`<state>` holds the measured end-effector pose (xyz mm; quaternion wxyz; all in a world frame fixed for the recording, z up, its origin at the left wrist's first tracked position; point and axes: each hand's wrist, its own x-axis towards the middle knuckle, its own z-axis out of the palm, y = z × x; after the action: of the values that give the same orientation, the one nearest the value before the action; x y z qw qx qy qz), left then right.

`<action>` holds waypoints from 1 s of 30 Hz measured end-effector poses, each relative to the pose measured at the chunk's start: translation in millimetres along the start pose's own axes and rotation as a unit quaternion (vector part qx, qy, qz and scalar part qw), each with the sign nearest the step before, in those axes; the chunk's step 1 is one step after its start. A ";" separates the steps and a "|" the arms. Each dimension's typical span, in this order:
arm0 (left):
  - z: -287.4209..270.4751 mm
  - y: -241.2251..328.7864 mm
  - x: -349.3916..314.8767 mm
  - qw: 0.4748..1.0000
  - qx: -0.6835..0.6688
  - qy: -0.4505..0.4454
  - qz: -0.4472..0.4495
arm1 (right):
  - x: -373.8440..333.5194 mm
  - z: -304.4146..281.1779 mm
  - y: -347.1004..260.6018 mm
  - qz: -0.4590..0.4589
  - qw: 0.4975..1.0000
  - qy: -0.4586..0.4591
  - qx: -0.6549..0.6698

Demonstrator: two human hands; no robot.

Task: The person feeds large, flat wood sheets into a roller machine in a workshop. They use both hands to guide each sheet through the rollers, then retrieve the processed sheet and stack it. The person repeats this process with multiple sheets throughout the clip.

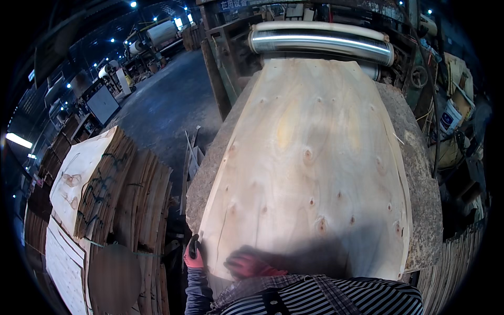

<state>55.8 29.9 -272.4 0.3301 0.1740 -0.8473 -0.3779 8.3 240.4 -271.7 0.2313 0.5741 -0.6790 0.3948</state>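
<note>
A dark floor [163, 94] runs away to the far left. In the middle is a big, rough, brown-grey worktop [210, 170]. A long, pale sheet of wood [294, 157] lies flat on it, from the near edge up to the far end. Some of the worktop shows on the left and right of the sheet. On the near left, thin wood is piled up in a tall stack [84, 173]. At the far end, a shiny metal roller [325, 44] lies across, just past the sheet. On the far right is a white and blue bucket [450, 118].

Both hands wear red gloves. The left hand [193, 254] is by the near left edge of the sheet, with its dark fingertips bent. I cannot tell if it grips the edge. The right hand [253, 262] is over the near part of the sheet, a bit to the left. It is blurry, so I cannot tell if it is open or closed. Small brown knots [308, 154] dot the sheet.
</note>
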 end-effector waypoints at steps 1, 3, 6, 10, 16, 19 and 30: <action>0.1 0.3 0.0 1.000 -0.003 0.001 -0.001 | 0.4 -0.9 -0.5 0.003 1.000 -0.002 0.001; -0.6 2.4 -1.0 1.000 0.007 0.002 -0.004 | 1.7 -3.1 0.7 -0.004 1.000 -0.001 0.000; 2.2 3.6 -0.2 1.000 0.007 0.001 -0.001 | 1.5 -4.4 2.9 -0.008 1.000 0.004 -0.004; -0.3 3.3 -1.6 1.000 0.003 0.004 0.001 | 0.4 -2.1 1.9 -0.011 1.000 0.004 -0.005; -3.3 10.3 -3.8 0.999 -0.002 -0.002 -0.037 | 9.5 -20.3 10.3 -0.050 0.993 -0.110 -0.014; -0.4 6.2 0.1 1.000 -0.011 -0.005 -0.013 | 9.4 -19.6 13.0 -0.067 0.991 -0.115 -0.013; -9.2 12.9 -5.1 0.998 -0.016 -0.018 -0.053 | 6.1 -16.6 6.4 -0.047 0.992 -0.114 -0.027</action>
<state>65.2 36.3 -260.2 0.2967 0.2061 -0.8368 -0.4115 -1.6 250.2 -259.1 0.1864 0.6401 -0.6837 0.2967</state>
